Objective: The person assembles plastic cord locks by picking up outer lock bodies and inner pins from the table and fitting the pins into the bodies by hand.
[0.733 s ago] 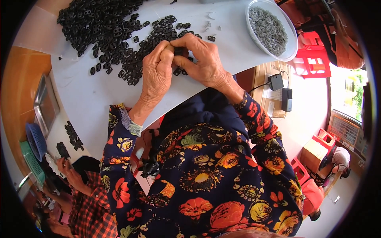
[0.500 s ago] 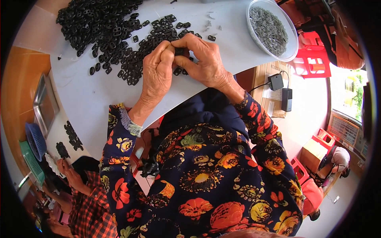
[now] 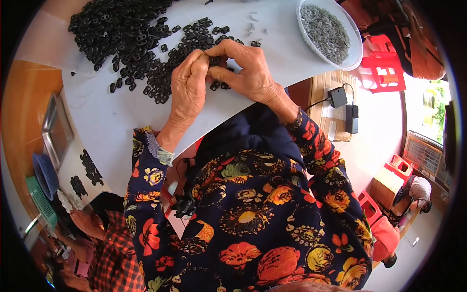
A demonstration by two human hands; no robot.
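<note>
My left hand (image 3: 189,87) and my right hand (image 3: 250,73) meet over the pale table, thumbs and forefingers pinched together. Between them shows a small black two-holed plastic piece (image 3: 214,61), partly covered by my fingers. Whether a second small part is in the pinch is hidden. Just beyond and left of my hands lies a spread of linked or packed black two-holed pieces (image 3: 163,80). A larger heap of loose black pieces (image 3: 109,29) rises at the far left. A few more pieces (image 3: 220,85) lie beneath my right hand.
A round clear tub (image 3: 359,54) of small translucent parts (image 3: 323,34) stands at the far right, with a few such parts (image 3: 252,27) loose beside it. At left are a metal tray (image 3: 54,131), baskets (image 3: 41,199) and a co-worker in a checked shirt (image 3: 116,253). Red stools (image 3: 384,70) stand right.
Both my hands have shifted slightly left, still pinched together, and more of the black piece shows. The co-worker's hand at left has drawn back from the black parts there.
</note>
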